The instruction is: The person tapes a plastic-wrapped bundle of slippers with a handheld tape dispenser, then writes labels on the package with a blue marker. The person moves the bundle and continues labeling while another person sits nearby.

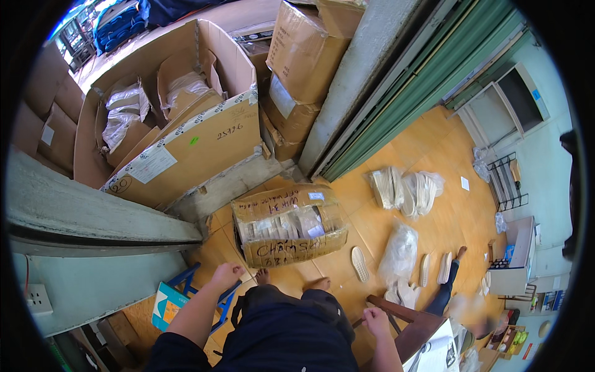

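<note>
My left hand (228, 274) hangs above a blue-framed stool (228, 305), its fingers curled in with nothing seen in them. Beside a brown wooden chair or table corner (403, 308) is my right hand (375, 322), loosely closed, also with nothing visible in it. On the floor before my bare feet stands a taped cardboard box (285, 253). Its flaps are spread apart, showing pale shoe soles (279, 226) in clear plastic. Neither hand touches the box. A single white sole (359, 264) lies to its right.
A large carton (204, 146) with bagged pieces stands beyond the doorway, near stacked boxes (304, 56). Bundled soles (421, 192) and a plastic bag (398, 251) lie on the tiles. Another person's leg (444, 290) stretches out at right. A green folding door (421, 87) borders the opening.
</note>
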`<state>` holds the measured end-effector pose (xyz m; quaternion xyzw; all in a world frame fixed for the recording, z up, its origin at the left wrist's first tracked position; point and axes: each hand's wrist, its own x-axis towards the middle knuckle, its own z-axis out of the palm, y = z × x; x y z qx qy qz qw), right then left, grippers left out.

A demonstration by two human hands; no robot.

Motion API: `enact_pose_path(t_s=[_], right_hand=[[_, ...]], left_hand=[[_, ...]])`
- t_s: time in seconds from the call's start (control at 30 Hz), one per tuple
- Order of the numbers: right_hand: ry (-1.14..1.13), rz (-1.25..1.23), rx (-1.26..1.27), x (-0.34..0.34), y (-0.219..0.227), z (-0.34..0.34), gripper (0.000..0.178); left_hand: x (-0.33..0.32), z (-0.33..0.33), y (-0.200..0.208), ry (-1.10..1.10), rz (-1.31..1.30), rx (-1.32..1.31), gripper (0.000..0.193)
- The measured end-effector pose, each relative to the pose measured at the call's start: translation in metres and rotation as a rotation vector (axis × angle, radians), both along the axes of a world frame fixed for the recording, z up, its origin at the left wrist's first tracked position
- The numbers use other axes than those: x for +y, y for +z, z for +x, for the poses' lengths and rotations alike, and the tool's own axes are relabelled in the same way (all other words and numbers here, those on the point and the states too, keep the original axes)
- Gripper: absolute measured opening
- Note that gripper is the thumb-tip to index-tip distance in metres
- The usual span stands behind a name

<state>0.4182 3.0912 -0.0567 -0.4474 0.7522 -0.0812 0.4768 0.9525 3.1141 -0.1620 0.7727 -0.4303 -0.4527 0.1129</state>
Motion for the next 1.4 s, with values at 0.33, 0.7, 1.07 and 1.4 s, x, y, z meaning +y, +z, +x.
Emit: enact_pose_path(t_s=[0.33,0.7,1.07,1.4], right_hand=[[-0.062,0.365,0.005,-0.042,-0.063,-0.097,0.025],[0.087,0.149,-0.149,-0.263,-0.115,-0.085,0.022],[-0.042,0.12,-0.135,-0.178,-0.092,-0.005,0.022],[-0.05,0.218,-0.057,0.0,-0.055,0.063,0.025]], left_hand=[[-0.009,-0.044,0.052,0.098,0.26,-0.087,0.041],[-0.076,-0.123,0.138,0.178,0.051,-0.04,0.038],[-0.009,-0.009,0.067,0.059,0.267,-0.086,0.04],[-0.037,0.16,0.027,0.287,0.229,-0.072,0.034]])
